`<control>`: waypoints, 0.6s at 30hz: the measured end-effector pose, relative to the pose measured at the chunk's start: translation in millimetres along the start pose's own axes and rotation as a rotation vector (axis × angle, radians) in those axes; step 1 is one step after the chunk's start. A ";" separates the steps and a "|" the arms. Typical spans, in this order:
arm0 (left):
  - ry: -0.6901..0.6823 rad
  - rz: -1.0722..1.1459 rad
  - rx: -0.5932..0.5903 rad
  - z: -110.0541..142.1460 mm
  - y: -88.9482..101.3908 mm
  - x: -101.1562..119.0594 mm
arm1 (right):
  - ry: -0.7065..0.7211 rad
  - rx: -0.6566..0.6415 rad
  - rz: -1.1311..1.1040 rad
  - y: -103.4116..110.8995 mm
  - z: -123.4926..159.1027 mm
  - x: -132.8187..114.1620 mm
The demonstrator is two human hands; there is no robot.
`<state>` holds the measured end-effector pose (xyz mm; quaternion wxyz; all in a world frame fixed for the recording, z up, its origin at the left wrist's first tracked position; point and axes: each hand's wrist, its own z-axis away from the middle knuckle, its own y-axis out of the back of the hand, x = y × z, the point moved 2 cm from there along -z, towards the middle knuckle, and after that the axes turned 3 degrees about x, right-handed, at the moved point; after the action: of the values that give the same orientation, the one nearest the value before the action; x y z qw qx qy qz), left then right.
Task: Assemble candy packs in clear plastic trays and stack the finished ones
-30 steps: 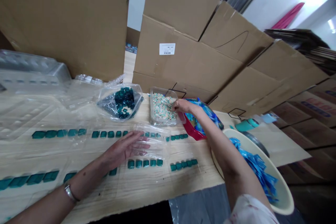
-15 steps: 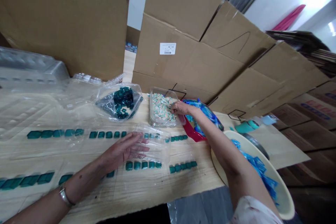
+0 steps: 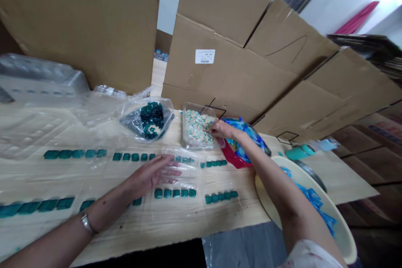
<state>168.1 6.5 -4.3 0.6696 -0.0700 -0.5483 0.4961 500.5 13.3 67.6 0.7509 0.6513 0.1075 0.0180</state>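
Small pcs [image 3: 195, 126] in tub [image 3: 197, 146], R hand [image 3: 219, 129] at rim, ctn label [image 3: 205, 56] illegible

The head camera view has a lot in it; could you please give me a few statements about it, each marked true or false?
1. The clear bag holds dark green pieces. True.
2. The left hand is extended over clear plastic. True.
3. The right hand is inside the clear bag. False; it is at the clear tub of small pale and green bits.
4. The metallic band circles the right wrist. False; it is on the left.
5. The white label is stuck on the clear tub. False; it is on the cardboard.
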 end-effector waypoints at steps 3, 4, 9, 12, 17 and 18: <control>-0.056 0.058 0.023 -1.5 -0.8 2.4 | -0.142 0.228 -0.277 10.9 8.7 -32.3; -0.073 0.079 0.016 -2.2 -0.8 3.4 | -0.162 0.275 -0.346 12.3 11.3 -49.6; -0.113 0.128 -0.057 -3.8 0.4 6.0 | -0.228 0.341 -0.841 -8.1 20.0 -152.8; -0.136 0.125 -0.114 -2.4 -1.7 4.6 | -0.220 0.340 -0.865 -33.1 19.7 -192.5; -0.183 0.153 -0.153 -0.5 -5.0 -0.1 | -0.221 0.402 -0.678 -57.5 20.4 -208.1; -0.183 0.159 -0.149 -0.3 -4.8 -1.1 | -0.205 0.436 -0.603 -59.4 21.3 -209.5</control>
<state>171.3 3.4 -2.1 0.5683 -0.1171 -0.6352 0.5098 293.2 -51.5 40.9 0.5733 0.7332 0.2198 -0.2923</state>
